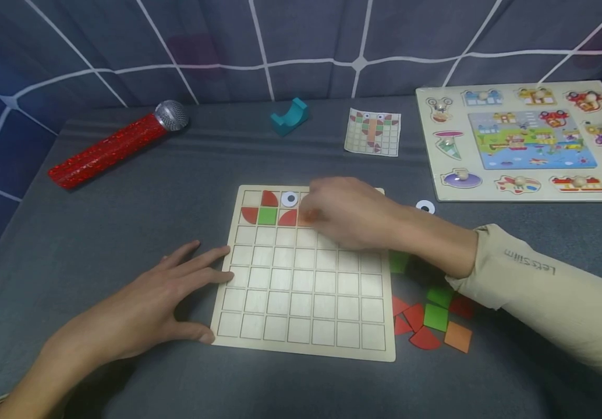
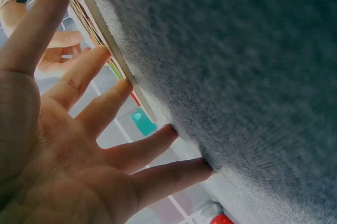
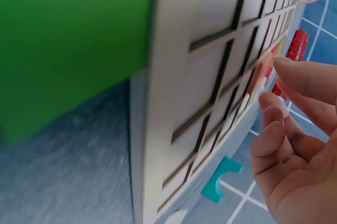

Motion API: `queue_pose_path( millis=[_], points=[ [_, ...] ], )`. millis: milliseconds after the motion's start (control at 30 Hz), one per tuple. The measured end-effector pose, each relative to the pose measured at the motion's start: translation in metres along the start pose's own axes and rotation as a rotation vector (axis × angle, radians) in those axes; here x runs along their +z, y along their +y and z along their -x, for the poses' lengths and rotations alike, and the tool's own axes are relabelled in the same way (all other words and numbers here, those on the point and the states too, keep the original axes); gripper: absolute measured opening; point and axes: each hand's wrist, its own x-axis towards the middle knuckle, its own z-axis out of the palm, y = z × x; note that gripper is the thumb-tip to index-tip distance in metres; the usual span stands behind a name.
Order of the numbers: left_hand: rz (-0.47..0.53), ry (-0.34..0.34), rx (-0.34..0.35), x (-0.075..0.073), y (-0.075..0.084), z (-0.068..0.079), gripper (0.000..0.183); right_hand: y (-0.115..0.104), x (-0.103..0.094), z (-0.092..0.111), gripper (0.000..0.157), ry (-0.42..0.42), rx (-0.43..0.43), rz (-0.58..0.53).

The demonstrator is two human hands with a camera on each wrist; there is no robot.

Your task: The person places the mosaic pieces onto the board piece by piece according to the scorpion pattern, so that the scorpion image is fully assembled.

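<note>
A wooden grid board [image 1: 280, 291] lies on the table. Its upper left cells bear red quarter-circle tiles [image 1: 269, 199], a green square tile [image 1: 266, 216] and a white eye disc [image 1: 289, 199]. My left hand [image 1: 149, 302] spreads its fingers along the board's left edge; in the left wrist view, fingertips [image 2: 125, 84] touch that edge. Over the board's upper part, my right hand [image 1: 353, 212] has curled fingers and pinches an orange square tile [image 3: 261, 74] at a second-row cell. The hand hides several top cells in the head view.
Loose red, green and orange tiles [image 1: 436, 317] lie right of the board. Another eye disc [image 1: 425, 206] sits beyond the right forearm. Behind are a pattern card [image 1: 372, 132], a teal curved block [image 1: 290, 116], a red microphone [image 1: 117, 145] and a knob puzzle [image 1: 531, 139].
</note>
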Motion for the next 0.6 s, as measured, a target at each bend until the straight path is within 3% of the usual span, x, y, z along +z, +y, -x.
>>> queue_pose_path(
  millis=[200, 467, 600],
  points=[
    [0.001, 0.005, -0.002, 0.001, 0.000, 0.000, 0.084, 0.006, -0.010, 0.023, 0.023, -0.006, 0.063, -0.005],
    [0.005, 0.016, 0.012, 0.001, 0.000, 0.002, 0.081, 0.025, -0.022, 0.073, 0.026, -0.060, 0.146, 0.033],
    [0.000, 0.029, 0.028, 0.001, 0.000, 0.003, 0.081, 0.038, -0.026, 0.095, 0.034, -0.076, 0.202, 0.077]
  ],
)
